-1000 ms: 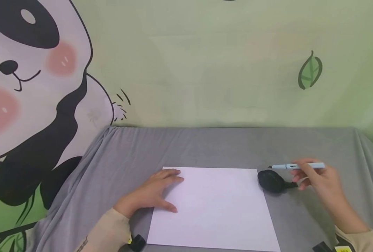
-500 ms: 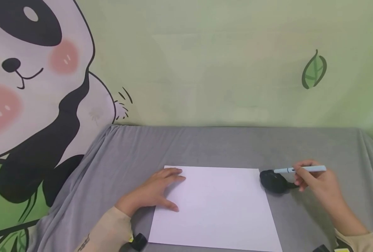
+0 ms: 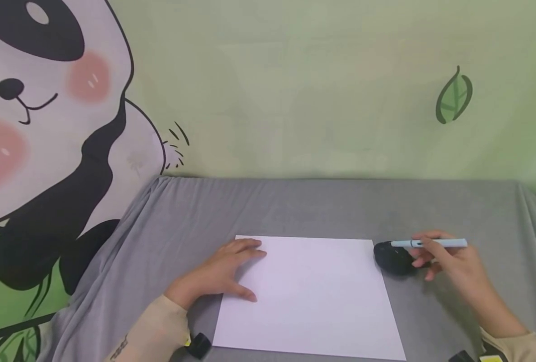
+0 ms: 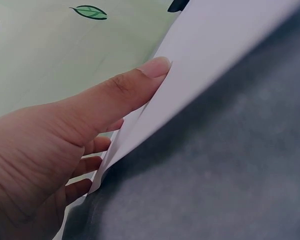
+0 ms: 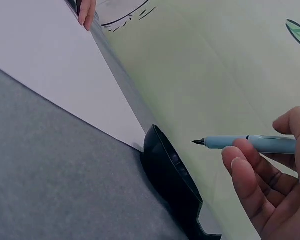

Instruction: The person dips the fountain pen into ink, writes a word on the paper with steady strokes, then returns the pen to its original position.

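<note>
My right hand [image 3: 450, 264] pinches a light blue fountain pen [image 3: 453, 243] that points left, held nearly level. In the head view its nib end overlaps a black ladle-shaped bowl [image 3: 391, 259] with a short handle, and my lower fingertips partly cover that bowl. From the right wrist, the dark nib of the pen [image 5: 275, 144] shows apart from the bowl [image 5: 162, 170], above its rim. A large white sheet of paper [image 3: 317, 296] lies flat with no marks showing. My left hand [image 3: 224, 271] rests with spread fingers on its left edge, thumb [image 4: 135, 87] on top.
A grey cloth [image 3: 331, 206] covers the table under everything. The bowl stands right at the sheet's far right corner. Behind rises a pale green wall [image 3: 304, 90] printed with a panda [image 3: 96, 125] and a leaf [image 3: 454, 95].
The pen has come down slightly, so its nib end now overlaps the black bowl. My right lower fingers have spread over the bowl's handle side. The left hand keeps its place on the paper.
</note>
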